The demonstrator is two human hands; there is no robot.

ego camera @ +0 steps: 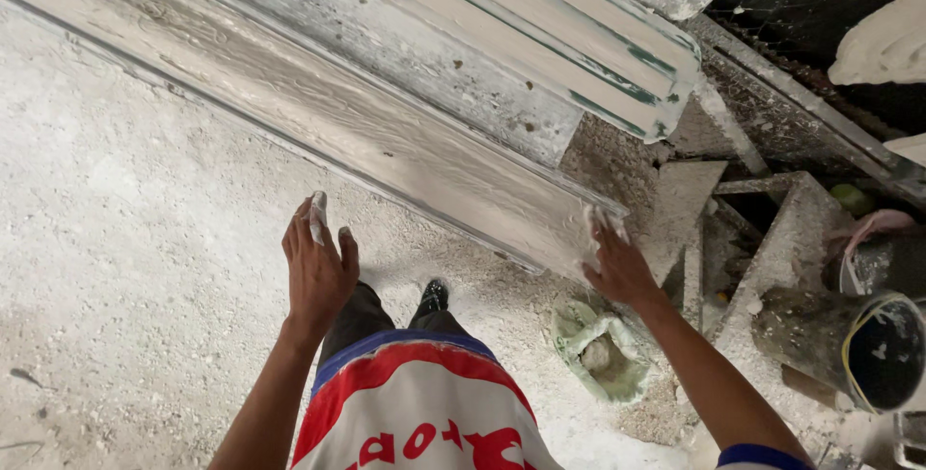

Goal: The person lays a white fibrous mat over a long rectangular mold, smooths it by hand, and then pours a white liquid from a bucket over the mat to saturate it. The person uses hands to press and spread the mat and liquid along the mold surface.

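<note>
My left hand is open, fingers spread, plaster on the fingertips. My right hand lies open, flat on the plastered board end.

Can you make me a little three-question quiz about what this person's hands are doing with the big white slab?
1. True or false: the right hand is touching the end of the long plaster slab.
2. What is stuck to the fingertips of the left hand? A) white plaster B) green paint C) nothing
3. What lies on the floor just below the right hand?

Key:
1. True. Its fingers press on the slab's near corner.
2. A. White plaster coats the fingertips; the hand hangs open over the floor, off the slab.
3. A crumpled green-white bag with a pale lump inside.
</note>
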